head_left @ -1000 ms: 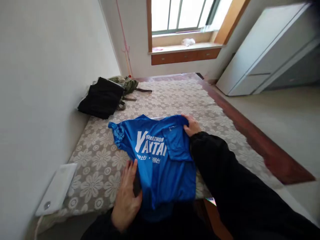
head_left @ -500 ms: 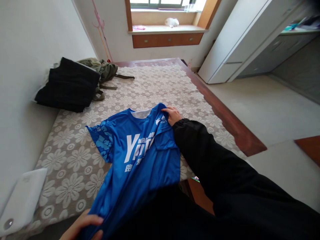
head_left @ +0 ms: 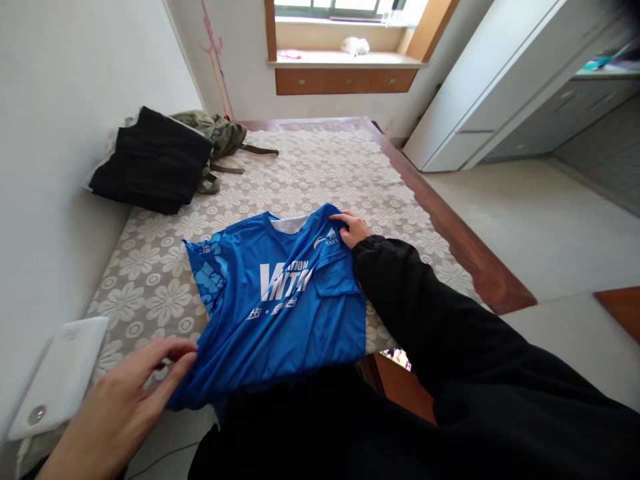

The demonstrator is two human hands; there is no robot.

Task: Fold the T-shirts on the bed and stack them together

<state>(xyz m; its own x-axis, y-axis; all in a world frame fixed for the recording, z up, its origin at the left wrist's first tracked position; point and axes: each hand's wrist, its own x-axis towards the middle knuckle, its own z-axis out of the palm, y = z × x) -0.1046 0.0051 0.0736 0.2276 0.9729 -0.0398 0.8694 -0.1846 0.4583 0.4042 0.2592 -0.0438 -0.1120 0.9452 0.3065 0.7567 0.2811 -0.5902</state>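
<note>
A white device (head_left: pixel 63 373) with a cable lies left of a blue shirt (head_left: pixel 310 333); the left hand (head_left: pixel 117 403) curves in at the shirt's lower left edge, thumb and forefinger meeting the fabric, though whether they pinch or merely touch it cannot be told from this angle. Half a second ago that hand was farther from the shirt's collar; now the lower front has bunched into slanting creases. A black cloth (head_left: pixel 153 163) sits beyond the shirt's left sleeve, which lies spread. The shirt rests front up on a patterned tablecloth (head_left: pixel 325 157). At its far right shoulder, the right hand (head_left: pixel 354 230) grasps the fabric as before, apparently anchoring it while the left side, far from smooth, is worked.
</note>
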